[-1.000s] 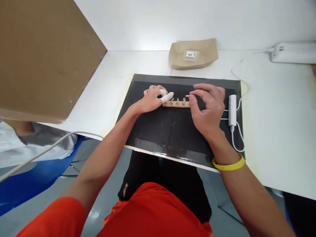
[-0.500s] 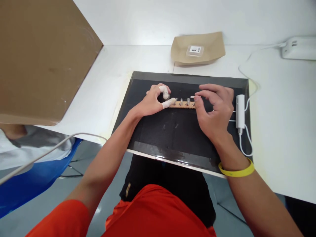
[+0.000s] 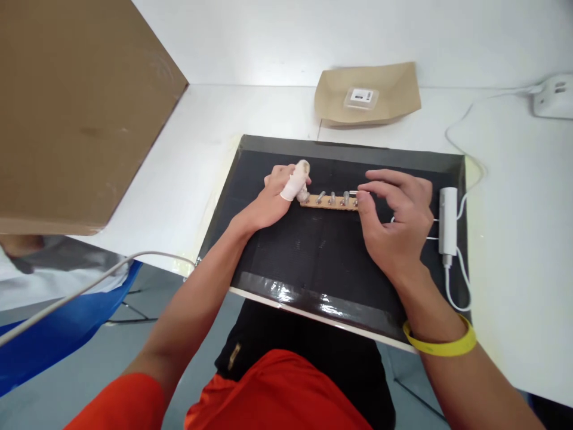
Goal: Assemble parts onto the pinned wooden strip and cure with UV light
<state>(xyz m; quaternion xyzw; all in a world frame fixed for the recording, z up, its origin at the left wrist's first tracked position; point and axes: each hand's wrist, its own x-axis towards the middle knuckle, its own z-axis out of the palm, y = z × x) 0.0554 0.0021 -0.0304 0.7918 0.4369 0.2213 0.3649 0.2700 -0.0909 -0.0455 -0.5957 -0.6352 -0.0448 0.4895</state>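
A narrow tan strip lies on the black mat, with several small grey cylinders standing or leaning along it. My left hand, thumb and a finger in white covers, is at the strip's left end. Its thumb and finger are pressed together; whatever is between them is hidden. At the strip's right end, my right hand pinches a thin, light-coloured pin between thumb and index finger, its other fingers loosely curled.
A brown paper tray holds a clear labelled box behind the mat. A white device with cables lies on the right. A large brown panel stands left. Part of another person shows at lower left.
My left thumb, apart from the index finger before, has closed against it and lifted off the strip's cylinders. More of the strip's left end shows. My right hand keeps its pinch. The view has shifted slightly.
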